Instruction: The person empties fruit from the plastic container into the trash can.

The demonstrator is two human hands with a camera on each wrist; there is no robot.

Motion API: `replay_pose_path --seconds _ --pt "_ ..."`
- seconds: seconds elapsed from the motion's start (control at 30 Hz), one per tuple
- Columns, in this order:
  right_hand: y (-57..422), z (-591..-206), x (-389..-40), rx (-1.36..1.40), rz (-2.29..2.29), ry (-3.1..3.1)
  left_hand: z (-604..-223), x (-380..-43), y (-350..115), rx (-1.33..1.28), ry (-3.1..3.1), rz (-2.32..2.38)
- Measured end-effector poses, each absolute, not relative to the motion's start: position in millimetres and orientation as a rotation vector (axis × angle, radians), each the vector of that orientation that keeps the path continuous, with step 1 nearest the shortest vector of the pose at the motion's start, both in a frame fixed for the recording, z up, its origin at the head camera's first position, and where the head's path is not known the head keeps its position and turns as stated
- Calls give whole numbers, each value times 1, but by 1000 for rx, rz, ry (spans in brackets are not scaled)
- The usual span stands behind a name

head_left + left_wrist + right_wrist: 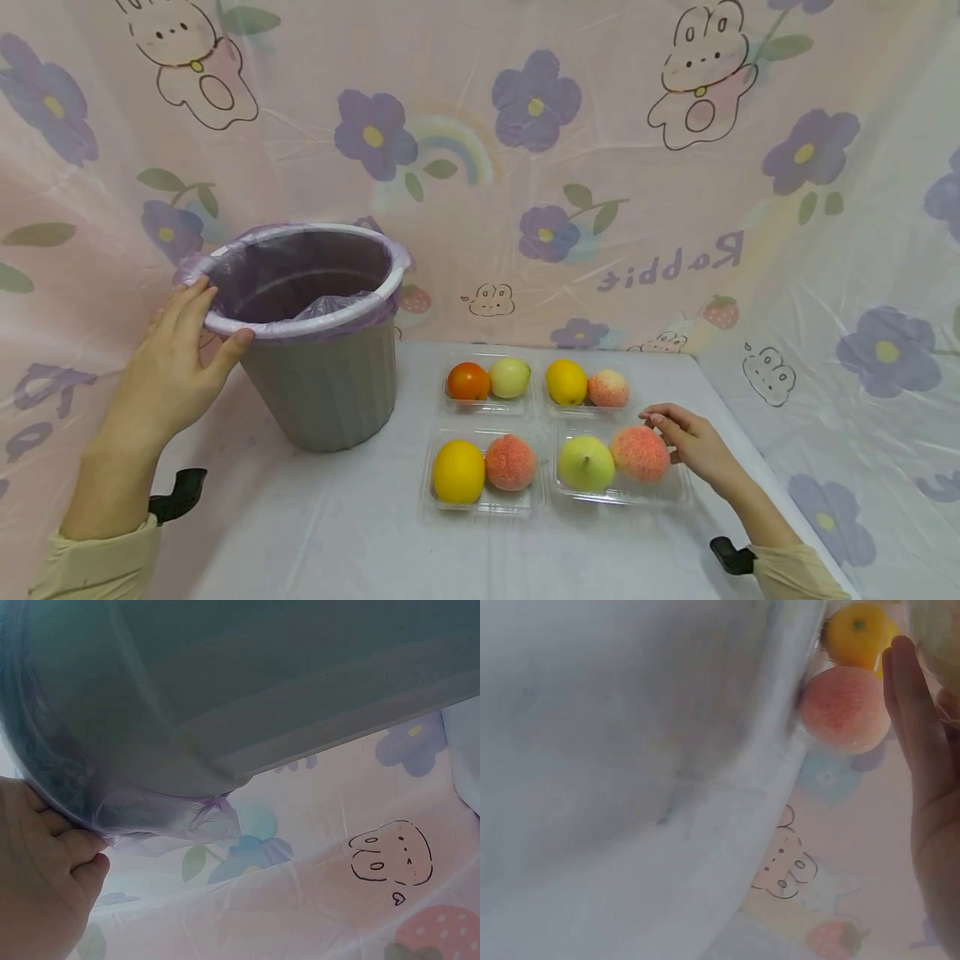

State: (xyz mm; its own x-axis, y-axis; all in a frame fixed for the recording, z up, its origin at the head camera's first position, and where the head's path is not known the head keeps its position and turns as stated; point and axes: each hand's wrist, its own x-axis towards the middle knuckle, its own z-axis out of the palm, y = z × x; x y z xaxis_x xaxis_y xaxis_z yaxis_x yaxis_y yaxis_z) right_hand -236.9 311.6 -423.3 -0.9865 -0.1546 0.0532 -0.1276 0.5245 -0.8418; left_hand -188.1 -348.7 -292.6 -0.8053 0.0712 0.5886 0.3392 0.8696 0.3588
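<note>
My left hand (pixel 165 362) holds the rim of a grey trash can (pixel 322 392), its thumb on the front of the white rim. A thin purple bag lines the can and folds over that rim; in the left wrist view the fingers (pixel 90 851) curl at the bag-covered edge. At the right, my right hand (pixel 697 442) is beside a fuzzy pink peach (pixel 641 454) in a clear plastic tray (pixel 671 493). Its fingers reach along the peach's far right side, and some are hidden. A yellow-green pear (pixel 587 463) lies left of the peach.
Three more clear trays hold fruit: a yellow fruit (pixel 459 472) and peach (pixel 511 462) in front, an orange-red fruit (pixel 467 382) with a green one (pixel 510 377), and a yellow fruit (pixel 566 382) with a pale peach (pixel 608 388) behind. Patterned sheeting (pixel 450 75) rises behind the white table (pixel 360 533).
</note>
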Motion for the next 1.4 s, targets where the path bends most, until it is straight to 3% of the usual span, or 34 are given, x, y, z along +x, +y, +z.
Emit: replay_pose_path --seconds 0.7,1.4 --pt "261 -367 -264 -229 -1838 2843 -292 -187 -348 -292 -2463 -611" --pt "179 -275 -310 -345 -2119 2712 -292 -186 -348 -286 -2481 -598"
